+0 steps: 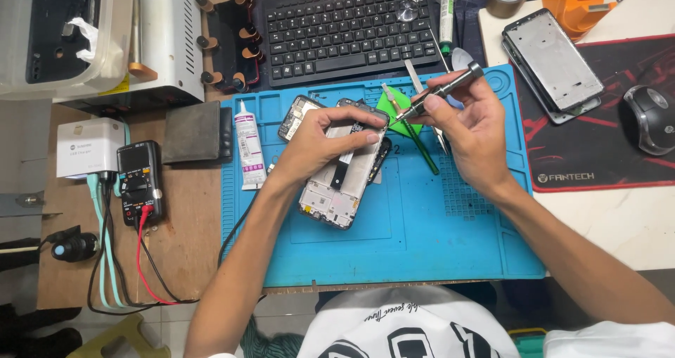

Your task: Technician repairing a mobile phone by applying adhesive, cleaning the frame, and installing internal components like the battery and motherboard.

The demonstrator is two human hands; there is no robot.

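The worktop [190, 245] was a wooden surface carrying a blue repair mat [450, 238]. An opened phone [341, 168], back cover removed, lay tilted on the mat near its centre. The left hand [320, 143] was clamped over the upper part of the phone, fingers curled across its top edge. The right hand [472, 122] was closed around a dark screwdriver [443, 91], whose tip met the upper right corner of the phone, just beside the left fingertips. A green pry tool [415, 129] lay under the screwdriver. A white glue tube [247, 147] lay left of the phone. Farther left sat a multimeter [138, 182]. A black keyboard [348, 27] stood behind the mat; a bare phone frame [555, 62] and a mouse [650, 119] lay to the right.
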